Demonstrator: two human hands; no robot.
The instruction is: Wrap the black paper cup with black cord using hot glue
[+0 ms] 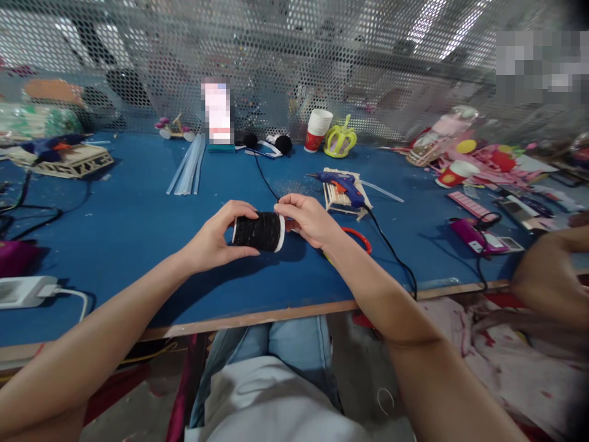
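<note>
My left hand (221, 236) is wrapped around a paper cup (257, 232) wound with black yarn. The cup lies on its side above the blue table, a white edge showing at its right end. Against that end, my right hand (308, 218) is closed in a pinch. A black cord (264, 178) runs from the back of the table to its fingertips. Behind my right wrist are scissors (363, 238) with a red and yellow handle, partly hidden. A blue glue gun (345, 187) rests on a small stick rack (338, 199) beyond my right hand.
Clear glue sticks (188, 166), stacked paper cups (317, 130) and a yellow-green crown-like basket (340, 140) stand at the back, before a perforated metal screen (276, 61). A power strip (27, 291) lies left. At right are a purple box (476, 236) and another person's arm (547, 264).
</note>
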